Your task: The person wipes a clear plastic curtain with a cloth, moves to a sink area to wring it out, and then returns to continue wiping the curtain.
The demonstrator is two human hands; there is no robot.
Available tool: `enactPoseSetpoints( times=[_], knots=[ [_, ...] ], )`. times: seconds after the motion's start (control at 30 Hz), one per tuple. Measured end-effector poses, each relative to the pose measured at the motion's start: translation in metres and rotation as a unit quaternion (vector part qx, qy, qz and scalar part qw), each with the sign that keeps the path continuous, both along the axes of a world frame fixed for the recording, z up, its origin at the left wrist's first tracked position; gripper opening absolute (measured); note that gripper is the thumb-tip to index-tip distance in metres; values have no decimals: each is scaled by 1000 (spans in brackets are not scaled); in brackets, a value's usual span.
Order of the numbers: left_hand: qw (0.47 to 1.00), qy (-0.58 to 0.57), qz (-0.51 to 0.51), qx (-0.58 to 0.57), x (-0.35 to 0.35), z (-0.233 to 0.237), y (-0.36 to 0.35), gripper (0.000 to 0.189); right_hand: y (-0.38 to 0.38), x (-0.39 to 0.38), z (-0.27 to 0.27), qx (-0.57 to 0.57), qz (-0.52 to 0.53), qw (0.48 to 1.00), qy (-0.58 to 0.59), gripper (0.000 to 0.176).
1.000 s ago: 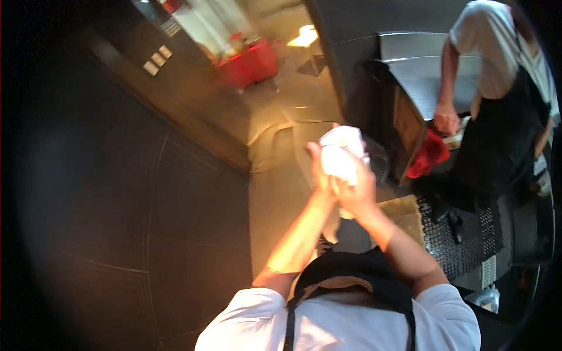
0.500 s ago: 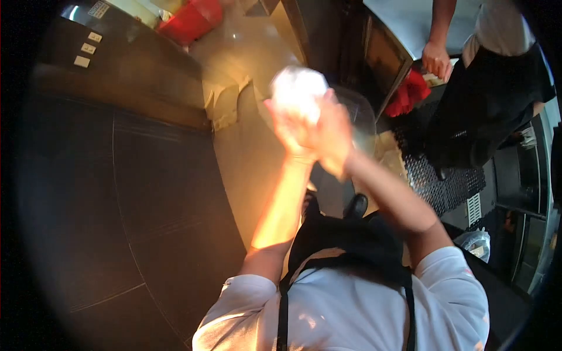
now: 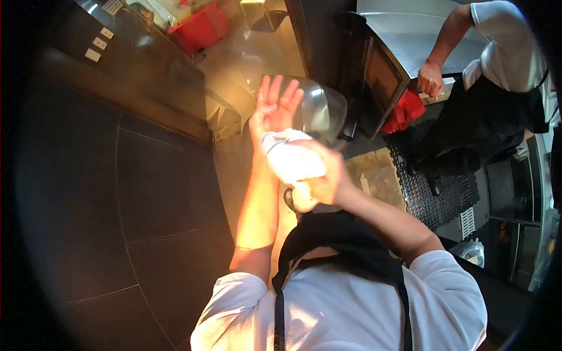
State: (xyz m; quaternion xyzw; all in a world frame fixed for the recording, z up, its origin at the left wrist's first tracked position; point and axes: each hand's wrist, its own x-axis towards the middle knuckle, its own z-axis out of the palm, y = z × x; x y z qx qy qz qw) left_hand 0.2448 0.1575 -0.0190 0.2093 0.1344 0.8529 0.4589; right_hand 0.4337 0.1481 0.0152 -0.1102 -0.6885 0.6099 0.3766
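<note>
My left hand is stretched out with its palm up and the fingers spread. My right hand grips a bunched white cloth, which lies against my left wrist. Strong light washes out much of the cloth, so whether it is fabric or paper is hard to make out. Just beyond my hands stands a bin with a clear plastic liner, partly hidden by them.
A co-worker in a white shirt and dark apron stands at right, beside a steel counter. Red cloth hangs below it. A perforated black mat covers the floor there. Dark panelling runs along my left; a red container sits far off.
My hands were pressed together around the cloth farther out. Now my right hand has drawn the cloth back to my left wrist, and my left fingers are spread free of it.
</note>
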Motion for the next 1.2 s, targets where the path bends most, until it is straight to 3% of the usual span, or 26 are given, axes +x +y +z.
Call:
enactPoseSetpoints(
  times=[0.03,0.1,0.17,0.27,0.3,0.37,0.4,0.43,0.47,0.5,0.53,0.6,0.7,0.73,0.77,0.8,0.83,0.9,0.93,0.97,1.07,1.2],
  knots=[
    [999,36,18,-23,-6,3,-6,76,0,10,-2,-125,8,991,40,47],
    [998,42,18,-36,-11,15,-22,79,28,37,34,54,-172,983,32,38],
    [999,26,-6,-30,-8,32,-33,75,73,45,64,-56,-175,981,64,30],
    [995,98,31,-15,6,66,-54,71,133,25,68,-113,-104,987,49,28],
    [999,44,22,-1,9,49,-59,68,143,15,58,-118,-75,990,34,29],
    [998,-57,5,33,2,1,-64,65,138,-16,55,-69,12,990,-120,31],
    [972,-63,116,-192,14,-12,-51,77,117,-31,47,-120,61,985,-110,33],
    [970,-24,106,-218,8,-45,-40,77,89,-49,32,-171,111,974,-103,35],
    [977,-73,33,-197,0,-75,-36,78,53,-69,-13,46,13,985,-165,35],
    [978,-117,-41,-168,-9,-92,-31,80,31,-82,-55,152,-28,971,-180,35],
    [988,-124,-52,-74,-8,-98,-37,82,9,-94,-96,253,-79,944,-194,37],
    [986,-131,-78,70,5,-110,-50,85,1,-97,-108,208,-12,961,-183,42],
    [985,-162,0,-54,23,-94,-73,77,-10,-58,-93,49,147,971,-182,44],
    [983,-180,-36,-28,2,-127,-80,76,-12,-46,-91,-25,173,972,-158,43],
    [978,-196,-71,-1,-7,-119,-79,75,-7,-37,-87,-96,199,966,-133,42],
    [963,-220,31,-150,-7,-115,-83,68,1,-23,-83,-104,186,970,-117,39],
    [961,-214,16,-178,-13,-125,-85,66,12,-6,-82,-115,172,973,-101,37],
    [951,-199,-15,-235,-34,-158,-86,60,43,27,-91,-182,89,955,-215,30],
    [932,-270,-39,-240,-36,-163,-85,51,52,36,-99,-308,38,937,-161,30],
    [934,-258,-49,-241,-35,-175,-85,52,61,42,-110,-424,-14,900,-100,32],
    [945,-210,-34,-249,-16,-147,-92,52,83,49,-139,-624,-8,781,14,48],
    [973,-168,-56,-149,-11,-96,-108,54,102,56,-187,-589,-57,804,53,46]
  ],
)
